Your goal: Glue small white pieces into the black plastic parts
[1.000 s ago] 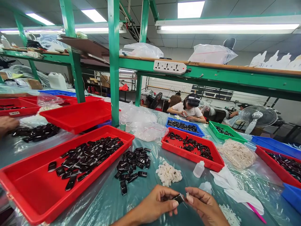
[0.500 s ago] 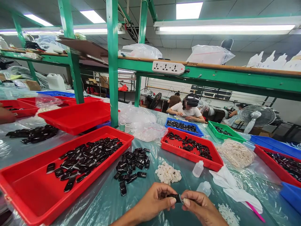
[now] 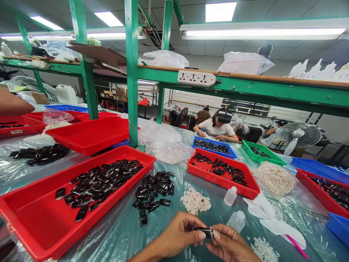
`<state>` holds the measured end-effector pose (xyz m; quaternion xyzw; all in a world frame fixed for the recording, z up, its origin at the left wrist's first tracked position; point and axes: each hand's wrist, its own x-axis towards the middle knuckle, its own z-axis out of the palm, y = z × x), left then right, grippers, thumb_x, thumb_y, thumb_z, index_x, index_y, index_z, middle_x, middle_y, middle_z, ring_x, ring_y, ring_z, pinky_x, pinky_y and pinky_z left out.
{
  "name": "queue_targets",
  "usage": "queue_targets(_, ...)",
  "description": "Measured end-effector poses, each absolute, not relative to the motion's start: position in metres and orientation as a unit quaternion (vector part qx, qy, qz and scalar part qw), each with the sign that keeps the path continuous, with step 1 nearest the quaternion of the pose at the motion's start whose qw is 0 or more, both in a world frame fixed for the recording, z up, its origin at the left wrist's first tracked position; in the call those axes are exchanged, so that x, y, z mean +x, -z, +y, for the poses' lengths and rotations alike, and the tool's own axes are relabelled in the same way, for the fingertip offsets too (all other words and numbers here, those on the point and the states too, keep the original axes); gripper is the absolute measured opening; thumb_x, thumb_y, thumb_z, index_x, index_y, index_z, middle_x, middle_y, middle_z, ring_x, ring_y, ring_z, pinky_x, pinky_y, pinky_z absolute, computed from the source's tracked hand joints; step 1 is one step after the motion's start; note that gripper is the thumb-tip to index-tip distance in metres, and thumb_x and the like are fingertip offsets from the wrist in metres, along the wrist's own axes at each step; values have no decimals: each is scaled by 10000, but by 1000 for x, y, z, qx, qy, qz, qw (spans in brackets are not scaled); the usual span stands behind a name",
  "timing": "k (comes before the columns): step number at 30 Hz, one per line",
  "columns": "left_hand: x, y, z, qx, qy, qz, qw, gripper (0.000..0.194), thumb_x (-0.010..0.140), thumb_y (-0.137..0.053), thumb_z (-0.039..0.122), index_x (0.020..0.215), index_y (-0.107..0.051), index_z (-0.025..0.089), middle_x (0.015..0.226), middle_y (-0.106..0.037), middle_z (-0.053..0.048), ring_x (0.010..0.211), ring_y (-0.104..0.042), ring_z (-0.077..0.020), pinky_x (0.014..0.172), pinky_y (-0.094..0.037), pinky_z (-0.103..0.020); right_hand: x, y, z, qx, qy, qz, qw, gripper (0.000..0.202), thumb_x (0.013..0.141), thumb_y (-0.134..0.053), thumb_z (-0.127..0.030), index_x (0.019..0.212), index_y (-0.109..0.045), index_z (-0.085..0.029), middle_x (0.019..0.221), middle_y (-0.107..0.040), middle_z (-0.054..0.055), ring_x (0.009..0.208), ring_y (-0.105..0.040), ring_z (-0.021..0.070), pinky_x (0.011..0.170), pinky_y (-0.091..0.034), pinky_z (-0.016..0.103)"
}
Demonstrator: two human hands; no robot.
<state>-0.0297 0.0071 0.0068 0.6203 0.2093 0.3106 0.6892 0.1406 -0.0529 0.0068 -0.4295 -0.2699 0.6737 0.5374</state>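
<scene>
Between my hands, low in the view, is a small glossy black piece (image 3: 203, 230). My left hand (image 3: 182, 234) pinches its left part between thumb and fingertips. At the piece's right end, my right hand (image 3: 230, 242) grips it, and a small pale bit shows at those fingertips. Just beyond my hands lies a heap of white pieces (image 3: 195, 201). A pile of black pieces (image 3: 154, 189) sits on the plastic-covered table to the left. Small white bits (image 3: 264, 249) lie right of my right hand.
A large red tray (image 3: 32, 242) of black pieces stands at left, a smaller red tray (image 3: 223, 183) ahead. Two small bottles (image 3: 230, 196), a white cloth (image 3: 263, 209) and a pink tool (image 3: 297, 246) are at right. Across the table sits a person (image 3: 216, 127). Another person's arm (image 3: 15, 103) enters at left.
My fingers have shifted slightly on the black piece, which has tilted a little. The other person's arm at left reaches further in. The person across has moved a hand.
</scene>
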Motion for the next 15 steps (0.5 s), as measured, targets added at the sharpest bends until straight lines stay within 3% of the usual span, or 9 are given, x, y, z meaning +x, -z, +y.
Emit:
queue_targets(10,-30,-6,8,624,-306,202,690,422,623,-722,494,803,-704,112,565,-579,-1,484,-468,-71,506,-384,-199,136,-7,-54,-401,-723,-223,516,253,459,-875,-237,639,-710,-173,514,-638,-30,555,-620,84,715,-522,283)
queue_targets(15,-31,-7,8,625,-293,198,696,466,595,-723,528,795,-709,107,566,-593,-13,475,-471,-73,493,-373,-197,138,-3,-54,-377,-738,-252,500,241,499,-862,-260,643,-688,-175,636,-678,1,648,-637,112,747,-516,331)
